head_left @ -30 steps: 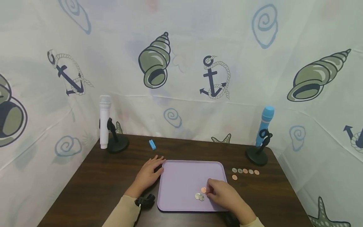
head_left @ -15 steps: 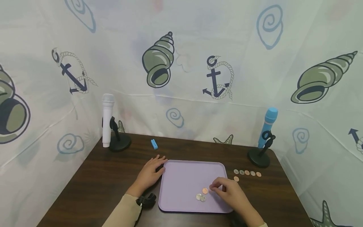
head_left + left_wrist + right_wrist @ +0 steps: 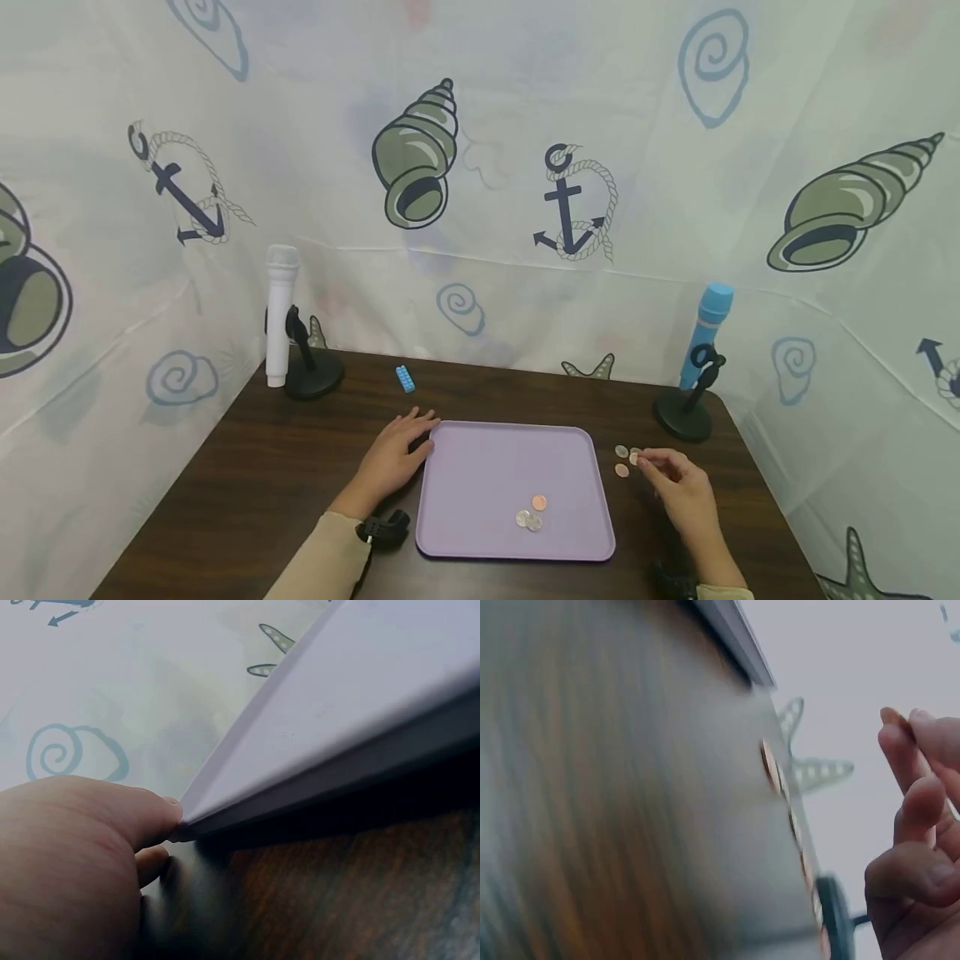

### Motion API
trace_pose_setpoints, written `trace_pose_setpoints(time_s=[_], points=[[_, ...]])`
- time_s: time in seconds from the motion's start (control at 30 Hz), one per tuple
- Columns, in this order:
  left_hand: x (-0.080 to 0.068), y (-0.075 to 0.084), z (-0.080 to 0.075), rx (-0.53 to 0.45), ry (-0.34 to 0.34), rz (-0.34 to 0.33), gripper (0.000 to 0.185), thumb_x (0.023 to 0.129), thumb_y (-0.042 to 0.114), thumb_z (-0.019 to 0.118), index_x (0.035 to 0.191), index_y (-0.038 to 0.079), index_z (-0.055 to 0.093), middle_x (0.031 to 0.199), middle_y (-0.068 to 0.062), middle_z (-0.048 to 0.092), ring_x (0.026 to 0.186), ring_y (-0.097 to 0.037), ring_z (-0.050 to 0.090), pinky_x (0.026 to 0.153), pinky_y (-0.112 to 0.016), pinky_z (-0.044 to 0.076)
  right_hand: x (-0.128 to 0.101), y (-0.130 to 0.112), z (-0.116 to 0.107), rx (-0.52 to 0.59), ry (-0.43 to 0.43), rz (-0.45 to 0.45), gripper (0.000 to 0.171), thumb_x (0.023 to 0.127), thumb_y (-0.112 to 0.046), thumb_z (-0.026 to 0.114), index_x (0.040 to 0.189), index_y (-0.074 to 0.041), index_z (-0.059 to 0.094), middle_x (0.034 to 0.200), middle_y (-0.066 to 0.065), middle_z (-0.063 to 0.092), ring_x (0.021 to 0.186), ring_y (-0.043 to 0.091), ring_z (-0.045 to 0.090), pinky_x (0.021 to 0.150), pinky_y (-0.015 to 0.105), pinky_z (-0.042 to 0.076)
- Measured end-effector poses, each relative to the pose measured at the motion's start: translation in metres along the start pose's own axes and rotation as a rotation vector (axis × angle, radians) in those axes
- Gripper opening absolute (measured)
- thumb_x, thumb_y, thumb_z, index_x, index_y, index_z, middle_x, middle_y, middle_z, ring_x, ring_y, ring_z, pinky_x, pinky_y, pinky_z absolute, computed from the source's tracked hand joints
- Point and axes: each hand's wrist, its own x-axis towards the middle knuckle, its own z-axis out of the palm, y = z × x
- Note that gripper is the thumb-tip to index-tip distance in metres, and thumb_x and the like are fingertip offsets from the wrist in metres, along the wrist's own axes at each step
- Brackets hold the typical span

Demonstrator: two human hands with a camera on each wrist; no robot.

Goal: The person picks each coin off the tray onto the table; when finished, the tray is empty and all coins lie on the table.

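Your right hand (image 3: 678,483) hovered over the coin row (image 3: 628,454) by the desk's right edge, fingertips curled, seemingly pinching a coin; left hand (image 3: 397,458) lay flat against the tray (image 3: 480,467). Lift cleanly.

Coins (image 3: 531,514) on tray (image 3: 480,467)

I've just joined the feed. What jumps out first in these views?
The lilac tray at the middle of the dark table, with three coins near its front. The left hand rests at its left edge; the right hand hovers over loose coins right of it.
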Motion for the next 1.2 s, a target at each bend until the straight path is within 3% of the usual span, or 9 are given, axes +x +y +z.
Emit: trace_pose_setpoints(time_s=[0.13,0.27,0.5,0.8,1.2], points=[[0.003,0.001,-0.003,-0.006,0.01,0.012,0.047,0.108,0.026,0.068,0.154,0.016,0.064,0.166,-0.006,0.056,0.164,-0.035,0.038,0.137,-0.062,0.023,0.006,0.012,-0.011,0.123,0.011,0.108,0.034,0.1,-0.032,0.082,0.12,-0.004,0.08,0.104,-0.016,0.083,0.065,0.01,0.058,0.056,0.025,0.053],[0.005,0.002,-0.002,-0.012,-0.007,0.018,0.047,0.109,0.027,0.068,0.155,0.016,0.063,0.167,-0.007,0.055,0.165,-0.034,0.036,0.137,-0.062,0.022,0.008,0.018,-0.015,0.163,0.014,0.162,0.039,0.1,-0.032,0.082,0.123,-0.001,0.078,0.099,-0.019,0.082,0.06,0.006,0.053,0.054,0.024,0.051],[0.003,0.0,0.0,0.006,-0.011,-0.007,0.047,0.109,0.029,0.068,0.155,0.019,0.063,0.167,-0.004,0.054,0.166,-0.032,0.036,0.138,-0.061,0.021,0.006,0.024,-0.013,0.162,-0.026,0.154,0.037,0.099,-0.025,0.083,0.124,0.002,0.078,0.104,-0.01,0.085,0.066,0.008,0.059,0.057,0.025,0.054],[0.003,-0.002,0.0,0.009,-0.026,-0.014,0.047,0.11,0.03,0.067,0.156,0.02,0.063,0.168,-0.004,0.054,0.166,-0.031,0.035,0.138,-0.06,0.02,0.004,0.027,-0.009,0.076,-0.022,0.077,0.023,0.099,-0.017,0.082,0.118,-0.004,0.082,0.113,0.013,0.084,0.067,0.012,0.062,0.056,0.024,0.055],[0.004,-0.002,0.002,0.01,-0.043,-0.022,0.048,0.11,0.031,0.066,0.156,0.02,0.062,0.169,-0.004,0.053,0.167,-0.031,0.033,0.139,-0.058,0.019,0.006,0.03,-0.009,-0.042,-0.071,0.11,0.017,0.099,-0.02,0.083,0.11,-0.007,0.083,0.092,0.008,0.079,0.061,0.01,0.059,0.052,0.026,0.052]])
